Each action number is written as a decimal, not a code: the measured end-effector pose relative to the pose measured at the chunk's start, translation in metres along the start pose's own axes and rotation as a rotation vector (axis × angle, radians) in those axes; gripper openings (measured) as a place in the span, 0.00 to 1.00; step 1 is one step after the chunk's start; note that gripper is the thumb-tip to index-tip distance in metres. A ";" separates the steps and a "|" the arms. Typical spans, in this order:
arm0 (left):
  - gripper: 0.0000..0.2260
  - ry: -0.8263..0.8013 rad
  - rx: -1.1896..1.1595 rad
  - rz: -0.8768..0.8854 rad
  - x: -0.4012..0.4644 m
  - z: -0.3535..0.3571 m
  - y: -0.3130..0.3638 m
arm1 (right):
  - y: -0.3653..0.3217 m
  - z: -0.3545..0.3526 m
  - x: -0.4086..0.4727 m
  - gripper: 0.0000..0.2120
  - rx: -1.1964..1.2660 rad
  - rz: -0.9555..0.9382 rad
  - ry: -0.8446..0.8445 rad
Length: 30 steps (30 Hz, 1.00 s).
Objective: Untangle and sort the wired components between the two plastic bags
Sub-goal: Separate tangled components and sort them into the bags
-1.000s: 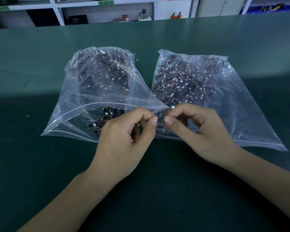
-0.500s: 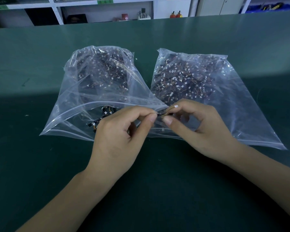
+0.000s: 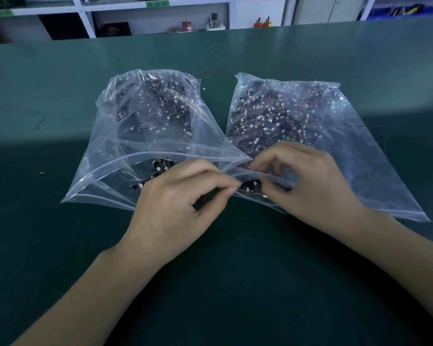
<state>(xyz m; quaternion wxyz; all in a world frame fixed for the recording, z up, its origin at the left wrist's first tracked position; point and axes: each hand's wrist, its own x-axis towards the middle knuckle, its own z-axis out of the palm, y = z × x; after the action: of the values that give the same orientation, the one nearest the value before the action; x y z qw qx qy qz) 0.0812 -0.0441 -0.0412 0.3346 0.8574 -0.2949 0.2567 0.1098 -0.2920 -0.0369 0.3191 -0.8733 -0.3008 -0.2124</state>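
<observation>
My left hand (image 3: 183, 196) pinches wire end of small wired component (image 3: 250, 187), fingers curled tight. Right hand (image 3: 308, 186) pinches its other end; white connector that rode above my right fingers a second ago now sits lower, at right bag (image 3: 360, 151) mouth. Judge piece freed, about to drop in. Left bag (image 3: 125, 156) open just beyond, few boards near mouth. Both heaps farther back on tabletop (image 3: 60, 245)

left bag (image 3: 125, 156) and right bag (image 3: 360, 151) touching, open table (image 3: 235, 283) nearer, shelves (image 3: 85, 23) probably beyond reach
</observation>
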 end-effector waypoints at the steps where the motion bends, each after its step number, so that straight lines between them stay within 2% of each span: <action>1: 0.04 -0.005 0.038 0.004 -0.001 0.000 -0.001 | -0.001 0.001 0.000 0.14 0.009 0.000 0.004; 6: 0.02 0.015 0.163 -0.019 -0.001 0.005 0.001 | -0.003 0.004 -0.002 0.13 0.020 -0.013 0.010; 9: 0.04 0.014 0.191 -0.066 0.000 0.010 0.006 | -0.003 0.004 -0.002 0.12 0.019 -0.023 0.011; 14: 0.06 -0.072 0.347 -0.020 0.004 0.014 0.010 | -0.006 0.006 -0.002 0.12 0.009 -0.021 -0.002; 18: 0.04 -0.206 0.479 0.038 0.004 0.017 0.014 | -0.007 0.008 -0.003 0.10 -0.013 -0.021 -0.047; 23: 0.03 -0.161 0.352 -0.003 0.004 0.013 0.014 | -0.005 0.009 -0.003 0.09 -0.051 0.013 -0.103; 26: 0.12 -0.108 0.281 -0.087 0.004 0.006 0.011 | -0.004 0.008 -0.003 0.09 -0.063 0.012 -0.130; 30: 0.18 -0.074 0.412 -0.165 0.000 -0.003 0.003 | -0.003 0.009 -0.004 0.10 -0.091 0.035 -0.175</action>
<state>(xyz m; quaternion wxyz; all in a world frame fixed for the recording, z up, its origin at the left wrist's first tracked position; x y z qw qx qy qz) 0.0788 -0.0437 -0.0378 0.1611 0.9377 -0.1771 0.2518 0.1071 -0.2857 -0.0440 0.2553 -0.9073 -0.3019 -0.1434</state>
